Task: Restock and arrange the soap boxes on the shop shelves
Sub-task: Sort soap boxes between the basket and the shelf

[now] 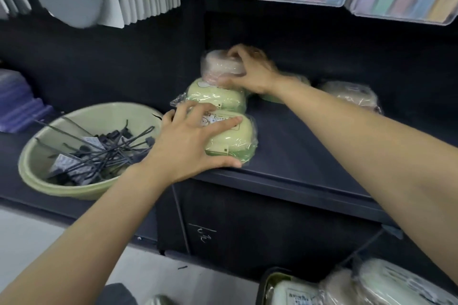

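On the dark shop shelf (297, 136), the right hand (250, 70) clamps its curled fingers on a pink plastic-wrapped soap box (220, 65) sitting atop the rear pale-green wrapped soap box (218, 96). The left hand (183, 148) lies nearer, fingers spread flat over the front pale-green wrapped soap box (230, 141), whose long axis runs left-right along the shelf edge.
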